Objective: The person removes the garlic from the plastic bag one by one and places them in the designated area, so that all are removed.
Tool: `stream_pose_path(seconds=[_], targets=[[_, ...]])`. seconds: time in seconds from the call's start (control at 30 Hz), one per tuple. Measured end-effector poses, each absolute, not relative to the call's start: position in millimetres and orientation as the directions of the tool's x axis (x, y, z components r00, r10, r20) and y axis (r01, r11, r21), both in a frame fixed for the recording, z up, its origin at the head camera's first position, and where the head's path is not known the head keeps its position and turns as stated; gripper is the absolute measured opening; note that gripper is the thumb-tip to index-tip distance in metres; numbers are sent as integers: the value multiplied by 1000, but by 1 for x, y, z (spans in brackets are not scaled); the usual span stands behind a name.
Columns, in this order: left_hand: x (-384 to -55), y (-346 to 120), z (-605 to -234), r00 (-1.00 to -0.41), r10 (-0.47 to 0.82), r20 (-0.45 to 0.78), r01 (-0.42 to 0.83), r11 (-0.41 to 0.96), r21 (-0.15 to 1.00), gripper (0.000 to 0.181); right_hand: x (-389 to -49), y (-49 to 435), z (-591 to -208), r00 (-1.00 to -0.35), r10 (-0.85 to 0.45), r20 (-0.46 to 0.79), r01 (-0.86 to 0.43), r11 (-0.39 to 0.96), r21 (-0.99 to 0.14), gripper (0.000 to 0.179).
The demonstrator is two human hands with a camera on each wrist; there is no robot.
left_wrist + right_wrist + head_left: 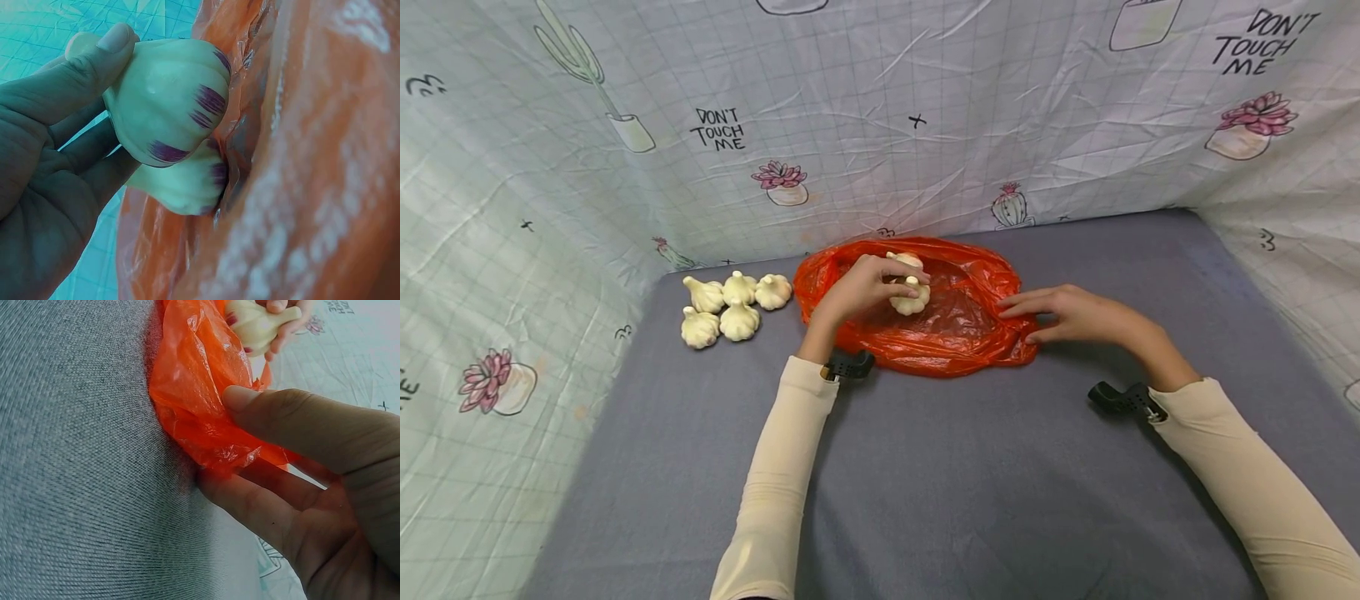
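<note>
My left hand point(867, 287) pinches a garlic bulb point(169, 94) by its stem end, thumb on one side and fingers on the other. It holds the bulb over the opening of a red plastic bag point(925, 358). A second garlic bulb point(184, 190) shows just past the held one, against the bag's red film. At the bag's right end, my right hand point(1078, 315) grips the crumpled edge, its thumb point(269, 412) on the near face and the other fingers behind and below.
Several garlic bulbs point(740, 321) sit in a cluster left of the bag on the grey cloth-covered table point(970, 467). A patterned fabric sheet point(880, 125) hangs at the back and along both sides. Each wrist carries a black camera mount point(848, 364).
</note>
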State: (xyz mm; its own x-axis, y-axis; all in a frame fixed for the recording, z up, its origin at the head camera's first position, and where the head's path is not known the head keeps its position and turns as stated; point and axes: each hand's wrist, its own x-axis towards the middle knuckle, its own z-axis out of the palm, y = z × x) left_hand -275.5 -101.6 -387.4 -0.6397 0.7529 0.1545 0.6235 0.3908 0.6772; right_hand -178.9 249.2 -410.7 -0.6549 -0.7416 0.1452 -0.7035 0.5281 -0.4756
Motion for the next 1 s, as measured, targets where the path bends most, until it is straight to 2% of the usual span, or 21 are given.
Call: stream_pose_path(seconds=[0.27, 0.73, 1.0], targets=[[-270, -114, -384, -648, 742, 169, 636, 407, 655, 24, -178, 249, -410, -652, -740, 162, -708, 519, -479, 46], [-260, -139, -377, -671, 720, 175, 627, 427, 652, 27, -179, 249, -412, -672, -733, 108, -672, 541, -505, 49], [-259, -152, -373, -678, 712, 183, 641, 450, 623, 27, -177, 248, -409, -658, -738, 147, -699, 526, -484, 46]])
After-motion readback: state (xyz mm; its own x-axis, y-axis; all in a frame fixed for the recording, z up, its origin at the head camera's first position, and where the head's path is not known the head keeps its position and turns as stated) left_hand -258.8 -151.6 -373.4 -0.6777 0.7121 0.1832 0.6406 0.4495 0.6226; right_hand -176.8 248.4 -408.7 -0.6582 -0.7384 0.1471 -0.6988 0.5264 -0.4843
